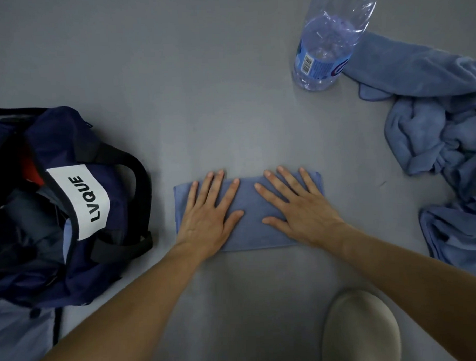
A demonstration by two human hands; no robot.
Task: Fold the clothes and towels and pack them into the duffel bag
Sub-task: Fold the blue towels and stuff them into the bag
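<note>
Two splayed grips, left hand (208,223) and right hand (300,209), partly hide the folded towel (249,231).

A smooth grey floor (200,73) fills the frame. On it lie a folded blue towel (250,207) at the centre, flat and rectangular, and a navy duffel bag (104,255) at the left, open and well apart from it. A clear plastic bottle (324,55) stands upper right, touching a heap of crumpled blue towels (432,135) along the right edge. A pale rounded thing (360,330) sits lower right, too blurred to tell what it is.
</note>
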